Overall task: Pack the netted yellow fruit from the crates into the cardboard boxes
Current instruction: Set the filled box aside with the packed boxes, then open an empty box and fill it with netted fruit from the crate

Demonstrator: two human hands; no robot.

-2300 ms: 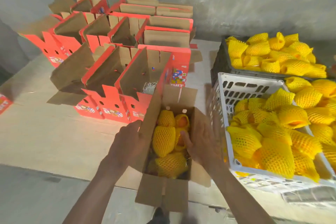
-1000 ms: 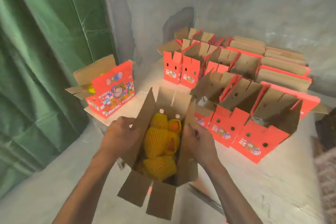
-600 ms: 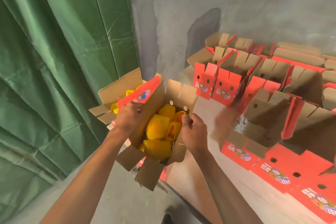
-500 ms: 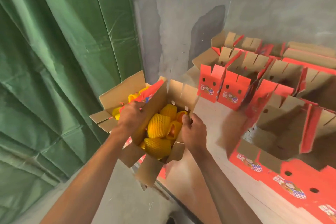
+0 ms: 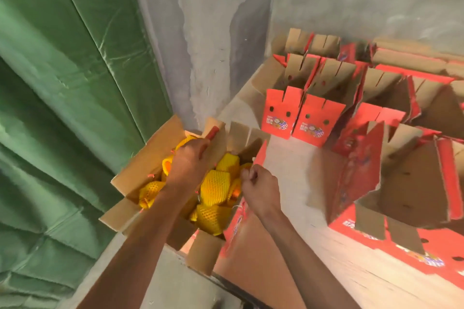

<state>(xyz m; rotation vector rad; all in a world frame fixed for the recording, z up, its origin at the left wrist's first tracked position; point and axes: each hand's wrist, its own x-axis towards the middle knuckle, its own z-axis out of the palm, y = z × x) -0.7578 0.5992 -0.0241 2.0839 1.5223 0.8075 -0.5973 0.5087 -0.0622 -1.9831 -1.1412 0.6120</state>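
Hands sit at the top edges of a filled cardboard box [image 5: 200, 248]. The left hand [image 5: 188, 165] curls over the left wall and grips its upper edge; the right hand [image 5: 259, 189] pinches the right wall with closed fingers. Netted yellow fruit [image 5: 215, 184] fills the inside, stacked in layers.

Change over the last seconds: the box has travelled from beside the crates to the far left end of the platform [image 5: 288, 281]. Half a second ago it hung tilted in the air; it now appears set down, touching a second filled box [image 5: 148, 158] on its left. Whether its base bears fully cannot be told.

Judgement: this unit is packed and parked. Flaps are open on both boxes. Next cycle requires an empty box.

Empty red boxes [image 5: 298, 115] stand in rows on the platform, well to the right. Behind is a rough grey wall [image 5: 326, 2]; a green curtain [image 5: 62, 83] hangs at left. The crates are out of view.
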